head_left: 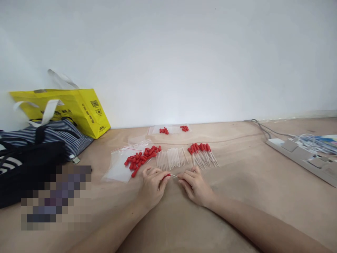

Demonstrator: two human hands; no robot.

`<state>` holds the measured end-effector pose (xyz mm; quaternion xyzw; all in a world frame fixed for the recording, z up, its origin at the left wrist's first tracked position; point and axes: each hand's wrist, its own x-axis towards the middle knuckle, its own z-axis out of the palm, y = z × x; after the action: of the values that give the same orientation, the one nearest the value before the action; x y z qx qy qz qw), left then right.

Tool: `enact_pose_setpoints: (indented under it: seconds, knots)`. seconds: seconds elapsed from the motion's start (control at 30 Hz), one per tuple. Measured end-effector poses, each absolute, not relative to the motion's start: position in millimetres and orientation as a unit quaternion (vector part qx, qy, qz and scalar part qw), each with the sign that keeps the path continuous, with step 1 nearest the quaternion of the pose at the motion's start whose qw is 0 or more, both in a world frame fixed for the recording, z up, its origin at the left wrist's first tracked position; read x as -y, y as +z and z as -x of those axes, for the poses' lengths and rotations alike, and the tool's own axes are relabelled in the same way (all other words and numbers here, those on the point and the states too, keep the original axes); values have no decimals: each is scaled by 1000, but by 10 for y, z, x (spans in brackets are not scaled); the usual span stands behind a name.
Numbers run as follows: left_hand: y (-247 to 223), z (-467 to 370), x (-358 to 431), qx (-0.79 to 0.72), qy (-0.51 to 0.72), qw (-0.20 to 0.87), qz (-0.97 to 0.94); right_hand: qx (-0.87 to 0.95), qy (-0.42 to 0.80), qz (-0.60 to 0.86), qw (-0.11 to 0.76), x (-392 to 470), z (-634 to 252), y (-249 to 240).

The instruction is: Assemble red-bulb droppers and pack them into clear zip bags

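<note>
My left hand (pixel 154 184) pinches a red rubber bulb (pixel 167 175). A thin clear tube (pixel 173 176) runs from the bulb to my right hand (pixel 196 186), whose fingers are closed on its other end. Behind my left hand, a pile of loose red bulbs (pixel 137 160) lies partly on a clear zip bag (pixel 118 167). A row of clear tubes (pixel 172 158) lies behind the gap between my hands. Right of it are several tubes with red bulbs fitted (pixel 202 153), side by side.
Near the wall, another clear bag (pixel 174 129) has small red bulbs on it. A yellow bag (pixel 79 109), a striped bag (pixel 76 137) and a black bag (pixel 31 168) stand at the left. A white power strip (pixel 302 158) with cables lies at the right.
</note>
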<state>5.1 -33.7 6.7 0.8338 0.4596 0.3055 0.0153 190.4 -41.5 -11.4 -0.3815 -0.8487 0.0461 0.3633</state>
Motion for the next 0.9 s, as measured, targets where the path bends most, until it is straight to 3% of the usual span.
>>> enact_pose_setpoints:
  seconds: [0.33, 0.9]
  knots:
    - [82, -35, 361, -412, 288, 40, -864, 876, -63, 339, 336, 319, -1996, -88]
    - [66, -45, 387, -373, 296, 59, -877, 871, 9, 336, 359, 361, -1873, -91]
